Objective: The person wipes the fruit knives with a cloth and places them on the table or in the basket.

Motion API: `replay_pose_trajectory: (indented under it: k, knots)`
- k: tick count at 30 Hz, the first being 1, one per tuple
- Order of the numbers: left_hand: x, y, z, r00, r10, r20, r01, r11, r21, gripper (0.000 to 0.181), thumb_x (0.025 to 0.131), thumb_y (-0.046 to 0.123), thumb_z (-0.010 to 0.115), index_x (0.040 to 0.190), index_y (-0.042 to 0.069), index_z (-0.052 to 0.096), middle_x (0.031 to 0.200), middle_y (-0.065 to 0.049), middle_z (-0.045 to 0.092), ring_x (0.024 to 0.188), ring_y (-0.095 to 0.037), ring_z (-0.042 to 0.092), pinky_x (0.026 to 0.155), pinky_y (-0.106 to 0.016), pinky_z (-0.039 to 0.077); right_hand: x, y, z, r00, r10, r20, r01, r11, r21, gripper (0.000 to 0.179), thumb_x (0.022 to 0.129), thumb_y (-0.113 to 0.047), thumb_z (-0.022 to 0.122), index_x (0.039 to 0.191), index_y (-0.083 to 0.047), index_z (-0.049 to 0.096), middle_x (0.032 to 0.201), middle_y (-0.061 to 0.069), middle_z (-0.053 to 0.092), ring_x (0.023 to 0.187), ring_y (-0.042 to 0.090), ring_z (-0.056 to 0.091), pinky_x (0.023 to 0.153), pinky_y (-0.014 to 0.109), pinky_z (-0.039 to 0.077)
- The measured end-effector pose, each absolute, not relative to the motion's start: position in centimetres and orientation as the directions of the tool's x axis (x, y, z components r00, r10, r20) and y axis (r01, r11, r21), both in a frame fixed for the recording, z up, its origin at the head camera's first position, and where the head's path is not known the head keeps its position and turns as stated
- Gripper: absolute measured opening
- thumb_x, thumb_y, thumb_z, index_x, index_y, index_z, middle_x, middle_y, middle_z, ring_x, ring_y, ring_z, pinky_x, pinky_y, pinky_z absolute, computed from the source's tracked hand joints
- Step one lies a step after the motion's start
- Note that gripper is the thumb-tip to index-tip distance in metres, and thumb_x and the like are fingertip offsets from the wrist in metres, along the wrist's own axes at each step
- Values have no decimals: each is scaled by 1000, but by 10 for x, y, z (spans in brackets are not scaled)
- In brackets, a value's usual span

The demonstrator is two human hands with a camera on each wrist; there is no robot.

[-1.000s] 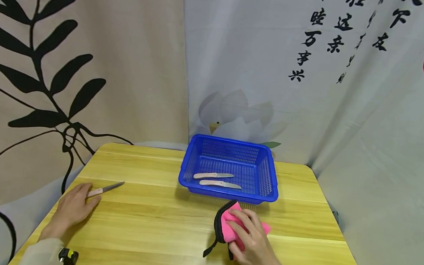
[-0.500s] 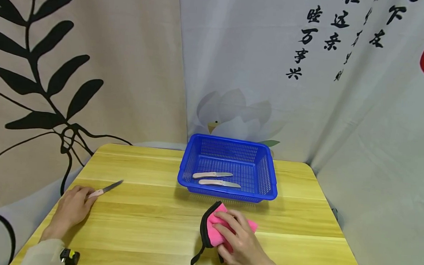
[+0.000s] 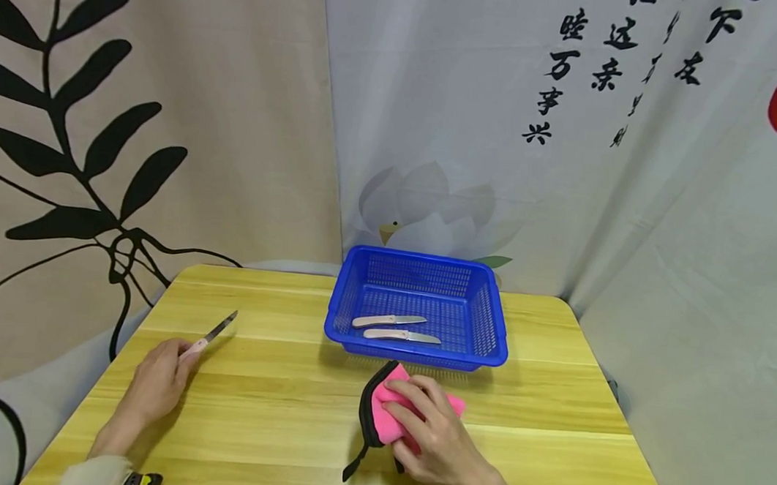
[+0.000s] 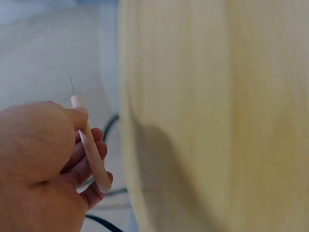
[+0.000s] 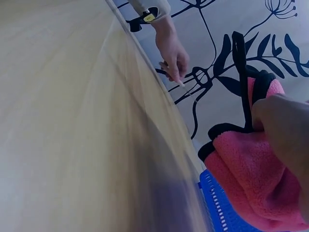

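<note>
At the left of the table, my left hand (image 3: 155,383) grips a small paring knife (image 3: 194,349) by its pale pink handle. Its blade points up and away to the right, and the left wrist view shows the handle (image 4: 92,154) lying between thumb and curled fingers. My right hand (image 3: 440,439) holds a bunched pink fleece cloth (image 3: 384,419) with black trim and a dangling black strap (image 3: 354,466), in front of the basket. Two similar knives, one behind (image 3: 379,320) and one nearer (image 3: 390,334), lie side by side in the blue basket (image 3: 415,355).
The wooden table (image 3: 274,412) ends at a patterned curtain (image 3: 250,118) behind it. The basket stands at the back middle, just beyond the right hand. A dark band with a yellow-marked device (image 3: 143,482) sits on the left wrist.
My left hand has raised the knife off the table and shifted right, its tip turning upward. The right hand has carried the pink cloth to the left.
</note>
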State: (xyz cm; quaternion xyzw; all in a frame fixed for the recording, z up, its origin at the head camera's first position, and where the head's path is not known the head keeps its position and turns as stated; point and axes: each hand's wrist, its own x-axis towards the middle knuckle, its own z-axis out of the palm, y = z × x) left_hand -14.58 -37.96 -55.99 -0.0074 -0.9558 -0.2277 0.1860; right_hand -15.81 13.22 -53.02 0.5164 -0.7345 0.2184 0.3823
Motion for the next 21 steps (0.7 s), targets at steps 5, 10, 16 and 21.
replay_pose_trajectory:
  k: [5, 10, 16, 21]
  knots:
    - [-146, -343, -541, -900, -50, 433, 172, 872, 458, 18, 112, 5, 67, 123, -10, 68, 103, -21, 71, 80, -20, 57, 65, -33, 45, -162, 130, -523, -163, -574, 803, -924, 374, 79, 58, 64, -11, 75, 122, -7, 82, 139, 17, 75, 122, 36, 66, 106, 45, 56]
    - [-144, -299, -521, -856, 1, 517, 270, 854, 445, 19, 107, 3, 74, 124, -4, 70, 101, -12, 70, 77, -7, 51, 60, -26, 43, -166, 127, -514, -153, -547, 823, -922, 379, 81, 56, 65, -11, 74, 121, -7, 82, 138, 18, 76, 121, 37, 66, 104, 45, 57]
    - [-142, -248, -500, -837, 60, 545, 361, 808, 466, 21, 104, 2, 79, 123, 0, 70, 99, -5, 68, 76, -3, 48, 60, -22, 43, -169, 124, -503, -164, -503, 849, -917, 395, 58, 56, 68, -10, 73, 123, -5, 82, 137, 19, 76, 120, 38, 64, 103, 46, 56]
    - [-144, -211, -491, -813, 114, 571, 438, 766, 471, 22, 102, 0, 80, 121, 2, 70, 98, -2, 67, 78, -4, 48, 62, -21, 45, -171, 120, -496, -164, -470, 867, -911, 408, 49, 49, 71, -9, 72, 119, -5, 82, 137, 19, 76, 120, 40, 65, 103, 47, 56]
